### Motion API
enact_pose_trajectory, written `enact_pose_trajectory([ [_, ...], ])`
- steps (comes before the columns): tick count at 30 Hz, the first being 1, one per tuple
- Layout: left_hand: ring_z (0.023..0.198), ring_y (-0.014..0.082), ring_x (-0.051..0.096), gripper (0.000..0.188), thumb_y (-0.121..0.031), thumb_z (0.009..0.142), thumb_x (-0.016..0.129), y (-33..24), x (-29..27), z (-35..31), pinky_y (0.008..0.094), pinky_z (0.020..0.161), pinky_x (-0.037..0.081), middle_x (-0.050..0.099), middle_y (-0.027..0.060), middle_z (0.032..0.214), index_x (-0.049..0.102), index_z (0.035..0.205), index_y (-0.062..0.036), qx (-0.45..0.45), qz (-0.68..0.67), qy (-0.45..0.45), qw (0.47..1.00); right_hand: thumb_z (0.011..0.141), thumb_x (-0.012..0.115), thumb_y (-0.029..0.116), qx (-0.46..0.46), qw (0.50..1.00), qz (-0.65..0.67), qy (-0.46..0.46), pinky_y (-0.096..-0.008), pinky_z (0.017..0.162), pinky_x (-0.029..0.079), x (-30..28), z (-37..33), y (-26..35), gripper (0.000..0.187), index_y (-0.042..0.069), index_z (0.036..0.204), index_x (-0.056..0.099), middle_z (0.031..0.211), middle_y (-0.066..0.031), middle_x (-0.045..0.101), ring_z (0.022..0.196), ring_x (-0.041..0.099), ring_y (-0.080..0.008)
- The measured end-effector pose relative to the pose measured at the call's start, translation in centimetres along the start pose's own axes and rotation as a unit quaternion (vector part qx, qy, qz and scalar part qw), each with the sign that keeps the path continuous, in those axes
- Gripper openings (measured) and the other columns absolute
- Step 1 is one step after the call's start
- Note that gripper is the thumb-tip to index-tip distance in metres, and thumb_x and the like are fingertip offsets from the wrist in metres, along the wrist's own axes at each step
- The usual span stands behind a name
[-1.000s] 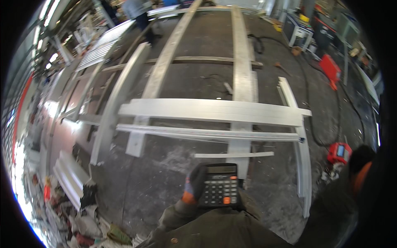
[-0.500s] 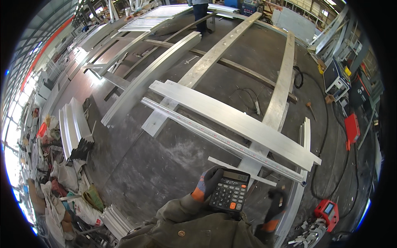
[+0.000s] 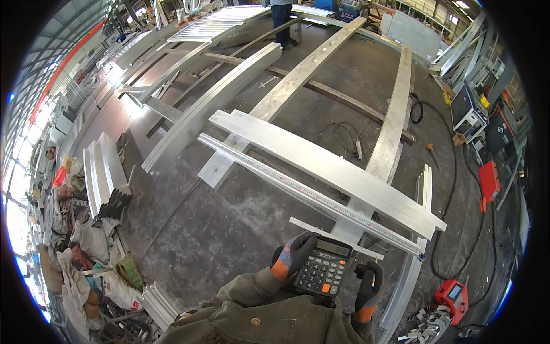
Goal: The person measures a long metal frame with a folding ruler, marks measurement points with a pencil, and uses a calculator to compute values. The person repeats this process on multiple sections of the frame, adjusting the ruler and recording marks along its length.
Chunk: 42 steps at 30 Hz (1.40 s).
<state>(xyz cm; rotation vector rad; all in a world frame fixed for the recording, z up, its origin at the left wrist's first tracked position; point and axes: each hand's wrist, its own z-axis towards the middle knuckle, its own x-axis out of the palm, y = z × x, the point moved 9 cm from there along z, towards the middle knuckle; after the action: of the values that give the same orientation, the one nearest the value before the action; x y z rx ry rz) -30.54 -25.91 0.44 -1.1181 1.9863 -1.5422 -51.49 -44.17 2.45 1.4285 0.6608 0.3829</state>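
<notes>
Held the black calculator in the gloved left hand, fingers wrapped on its left edge, above the dark floor. Kept the gloved right hand just beside its right edge, fingers curled, grip on it unclear.

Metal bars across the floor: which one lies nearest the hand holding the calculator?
The short thin strip, lying just beyond the calculator in the left hand; the wider, longer bars sit farther off.

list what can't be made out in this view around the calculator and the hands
- Calculator display: too small to read in the head view.
- Left hand palm: hidden behind the calculator.
- Right hand: glove blurs together, finger contact unclear.
- Person at the top: cut off by the picture's edge.
</notes>
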Motion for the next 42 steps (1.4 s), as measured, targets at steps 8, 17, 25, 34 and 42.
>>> enact_pose_trajectory([
  [8,0.101,0.0116,0.064,0.032,-0.019,0.107,0.053,-0.1,-0.2,0.0,0.0317,0.09,0.052,0.074,0.0082,0.109,0.068,0.124,0.0017,0.013,0.009,-0.009,1.0,0.109,0.049,0.013,0.005,1.0,-0.011,0.009,-0.0385,0.081,0.061,0.5,0.1,0.6,0.026,-0.001,0.128,0.06,0.104,-0.0169,0.074,0.093,0.073,-0.0244],
  [17,0.102,0.012,0.064,0.031,-0.02,0.107,0.054,-0.1,-0.2,0.1,0.0315,0.09,0.052,0.074,0.0086,0.11,0.069,0.124,0.0013,0.029,0.031,-0.005,0.999,0.109,0.05,0.014,0.007,1.0,-0.011,-0.001,-0.0383,0.079,0.062,0.4,0.2,1.2,0.026,-0.003,0.126,0.061,0.102,-0.0178,0.074,0.092,0.073,-0.0248],
  [25,0.1,0.012,0.064,0.031,-0.02,0.107,0.053,-0.1,0.0,0.0,0.0322,0.088,0.052,0.074,0.0089,0.107,0.069,0.121,0.0018,0.006,0.011,-0.011,1.0,0.109,0.051,0.014,0.004,1.0,-0.02,-0.008,-0.0383,0.077,0.062,0.2,0.1,1.2,0.026,-0.003,0.125,0.063,0.102,-0.0183,0.075,0.091,0.074,-0.0254],
  [34,0.099,0.0123,0.064,0.031,-0.021,0.106,0.052,0.2,-0.2,-0.2,0.0324,0.087,0.052,0.074,0.0086,0.105,0.068,0.12,0.0019,0.007,0.021,-0.019,1.0,0.109,0.05,0.014,-0.001,1.0,-0.025,-0.009,-0.0384,0.077,0.062,0.1,-0.1,1.4,0.027,-0.003,0.126,0.062,0.101,-0.0187,0.076,0.09,0.074,-0.0252],
  [42,0.098,0.0114,0.067,0.032,-0.024,0.107,0.057,0.8,-0.2,0.0,0.0306,0.086,0.054,0.074,0.0073,0.11,0.067,0.128,-0.0011,0.006,0.005,0.001,1.0,0.109,0.049,0.013,0.005,1.0,-0.013,-0.007,-0.0379,0.078,0.061,0.0,-0.3,0.7,0.027,-0.003,0.127,0.061,0.101,-0.0181,0.076,0.088,0.072,-0.0236],
])
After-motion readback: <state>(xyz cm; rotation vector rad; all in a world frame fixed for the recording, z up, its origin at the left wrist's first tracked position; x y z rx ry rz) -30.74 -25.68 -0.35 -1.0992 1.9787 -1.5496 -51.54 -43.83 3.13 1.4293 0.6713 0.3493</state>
